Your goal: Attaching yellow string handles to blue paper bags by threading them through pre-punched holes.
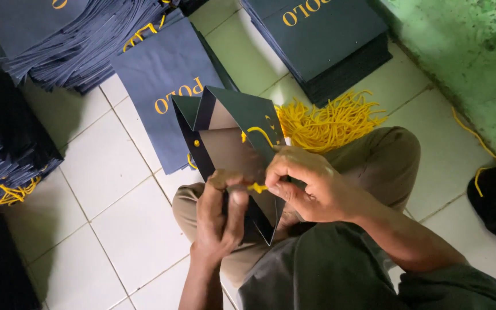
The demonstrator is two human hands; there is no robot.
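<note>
Down over our lap we see a dark blue paper bag [233,143] held half unfolded, its mouth tipped up toward the camera so the grey inside shows. Our left hand [220,215] has its grip closed on the bag's near edge, thumb on the inside face and fingers wrapped behind. Our right hand [305,186] is pinched shut on a yellow cord [258,187] right at that same edge, just beside the left thumb; a loop of the cord also shows higher up on the inner wall of the bag. Whether the cord's end passes through a hole there we cannot tell, since the fingers hide it. Behind the bag, on the tiled floor [116,189], lies a loose bundle of yellow cords [331,120], touching our knee. A flat bag with gold lettering [165,86] lies just beyond, and stacks of folded bags [322,40] stand further off near the green wall [466,63].
</note>
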